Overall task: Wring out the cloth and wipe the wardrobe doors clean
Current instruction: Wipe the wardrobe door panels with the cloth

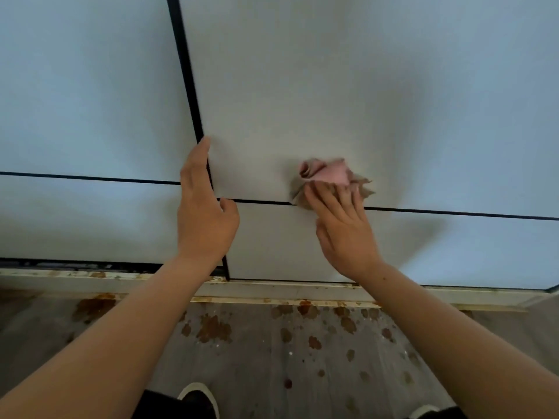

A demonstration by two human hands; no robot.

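White wardrobe doors fill the upper view, split by black gaps. The right door (332, 86) stands slightly forward of the left door (90, 86). My left hand (205, 213) grips the right door's left edge at its lower corner, fingers over the edge and thumb on the front. A crumpled pink and beige cloth (328, 176) lies against the right door just above the horizontal gap. My right hand (344, 228) presses on the cloth with spread fingers.
Lower panels (287, 240) sit below the horizontal gap. A rust-stained white base rail (272, 293) runs along the bottom. The grey floor (272, 352) carries several brown wet spots. My shoes (199, 397) show at the bottom edge.
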